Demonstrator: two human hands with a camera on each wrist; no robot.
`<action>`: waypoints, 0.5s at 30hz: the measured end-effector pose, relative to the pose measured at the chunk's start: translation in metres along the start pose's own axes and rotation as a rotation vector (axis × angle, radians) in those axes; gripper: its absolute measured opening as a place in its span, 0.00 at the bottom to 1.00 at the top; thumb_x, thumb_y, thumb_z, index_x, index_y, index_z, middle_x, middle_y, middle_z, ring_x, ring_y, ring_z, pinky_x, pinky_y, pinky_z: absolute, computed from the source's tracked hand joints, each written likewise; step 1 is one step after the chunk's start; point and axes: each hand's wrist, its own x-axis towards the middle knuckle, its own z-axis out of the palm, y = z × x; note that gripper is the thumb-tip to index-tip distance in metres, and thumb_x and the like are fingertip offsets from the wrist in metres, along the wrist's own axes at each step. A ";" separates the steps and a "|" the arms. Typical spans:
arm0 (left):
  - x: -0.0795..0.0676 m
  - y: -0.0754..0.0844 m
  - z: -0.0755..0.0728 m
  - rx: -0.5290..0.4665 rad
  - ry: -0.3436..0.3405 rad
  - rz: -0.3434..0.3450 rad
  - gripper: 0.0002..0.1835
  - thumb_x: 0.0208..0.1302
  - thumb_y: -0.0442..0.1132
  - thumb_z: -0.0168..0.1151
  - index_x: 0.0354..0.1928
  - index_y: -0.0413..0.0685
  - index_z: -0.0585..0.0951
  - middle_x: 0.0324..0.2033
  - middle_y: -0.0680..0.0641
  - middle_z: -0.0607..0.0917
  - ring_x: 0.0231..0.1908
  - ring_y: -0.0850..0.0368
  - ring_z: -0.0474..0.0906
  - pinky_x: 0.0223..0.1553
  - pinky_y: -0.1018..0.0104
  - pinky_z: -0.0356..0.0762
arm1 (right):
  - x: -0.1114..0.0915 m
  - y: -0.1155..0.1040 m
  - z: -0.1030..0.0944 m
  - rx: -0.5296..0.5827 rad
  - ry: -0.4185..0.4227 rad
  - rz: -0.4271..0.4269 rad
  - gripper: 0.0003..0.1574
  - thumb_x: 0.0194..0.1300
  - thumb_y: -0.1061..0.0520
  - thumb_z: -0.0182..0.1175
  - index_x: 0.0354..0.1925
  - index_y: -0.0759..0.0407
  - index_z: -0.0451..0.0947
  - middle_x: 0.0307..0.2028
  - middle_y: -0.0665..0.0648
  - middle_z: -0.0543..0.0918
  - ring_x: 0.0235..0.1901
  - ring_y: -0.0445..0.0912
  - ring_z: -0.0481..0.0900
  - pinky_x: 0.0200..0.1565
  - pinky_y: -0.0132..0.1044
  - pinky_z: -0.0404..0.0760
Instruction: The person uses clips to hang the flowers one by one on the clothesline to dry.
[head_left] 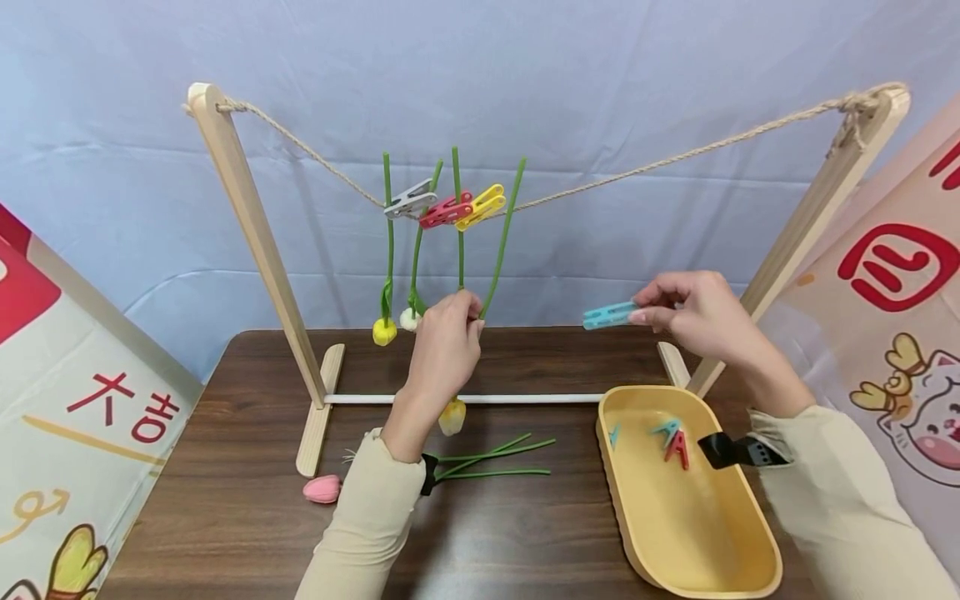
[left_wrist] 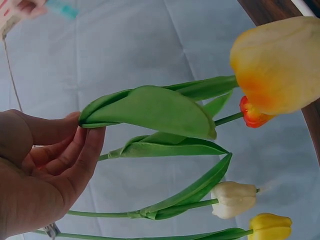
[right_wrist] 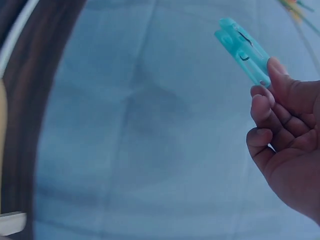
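My left hand (head_left: 447, 342) pinches a pale yellow-orange tulip (left_wrist: 277, 65) by its stem and leaf. The flower hangs head down, its green stem rising beside the rope (head_left: 697, 153). To the right, my right hand (head_left: 705, 317) holds a light blue clothespin (head_left: 609, 315) between thumb and fingers, its jaws closed and pointing left. Three tulips hang upside down from the rope: a yellow tulip (head_left: 385, 332), a white tulip (left_wrist: 234, 200) and a red-orange tulip (left_wrist: 254, 112). Grey (head_left: 410, 201), red (head_left: 446, 212) and yellow (head_left: 481, 207) clothespins grip their stems.
Wooden posts (head_left: 251, 225) hold the rope, with a white bar (head_left: 540, 399) low between them. A yellow tub (head_left: 693, 533) with several clothespins stands at right. On the table lie a pink tulip (head_left: 322, 489) and loose green stems (head_left: 498, 474), partly behind my left arm.
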 end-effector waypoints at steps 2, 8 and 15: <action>0.001 0.000 0.000 -0.005 -0.001 -0.005 0.03 0.58 0.26 0.61 0.34 0.36 0.78 0.30 0.43 0.81 0.33 0.49 0.79 0.35 0.59 0.76 | 0.008 -0.012 -0.006 -0.018 0.017 -0.027 0.03 0.52 0.66 0.67 0.25 0.63 0.81 0.19 0.53 0.79 0.16 0.37 0.69 0.19 0.27 0.66; 0.003 0.002 0.001 -0.023 -0.004 -0.013 0.03 0.59 0.26 0.61 0.35 0.35 0.78 0.31 0.42 0.82 0.34 0.49 0.79 0.36 0.60 0.77 | 0.031 -0.047 -0.019 -0.065 0.071 -0.102 0.03 0.52 0.65 0.68 0.26 0.63 0.82 0.19 0.53 0.79 0.16 0.38 0.65 0.19 0.26 0.62; 0.005 0.005 0.000 -0.029 -0.010 -0.023 0.03 0.60 0.27 0.60 0.36 0.35 0.79 0.32 0.43 0.82 0.34 0.50 0.79 0.38 0.59 0.76 | 0.052 -0.077 -0.025 -0.083 0.154 -0.150 0.04 0.51 0.64 0.69 0.26 0.65 0.83 0.20 0.56 0.81 0.16 0.38 0.64 0.20 0.25 0.60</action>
